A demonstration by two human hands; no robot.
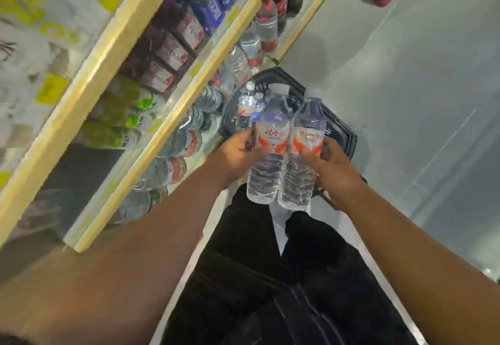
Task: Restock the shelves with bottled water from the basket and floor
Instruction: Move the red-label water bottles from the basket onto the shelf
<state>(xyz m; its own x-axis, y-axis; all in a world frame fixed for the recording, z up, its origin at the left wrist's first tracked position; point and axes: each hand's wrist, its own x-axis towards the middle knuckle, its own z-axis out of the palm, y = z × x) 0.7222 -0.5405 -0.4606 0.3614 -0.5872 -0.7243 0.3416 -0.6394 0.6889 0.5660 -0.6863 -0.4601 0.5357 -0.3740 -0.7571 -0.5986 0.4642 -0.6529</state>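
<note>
Left hand (pixel 238 152) is gripping 1 water bottle (pixel 270 142), fingers curled round its label. Right hand (pixel 334 170) is gripping a 2nd bottle (pixel 304 152) likewise. Both bottles are touching side by side, in front of the black basket (pixel 281 75) at 12 o'clock. Shelves (pixel 167 125) are standing at 10 o'clock.

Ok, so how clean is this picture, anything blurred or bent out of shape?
Head view: the left bottle and right bottle are fairly sharp, labels legible; the shelves at left smear into blur; the wide lens slants the shelf edges; the grey floor shows soft bright patches.
</note>
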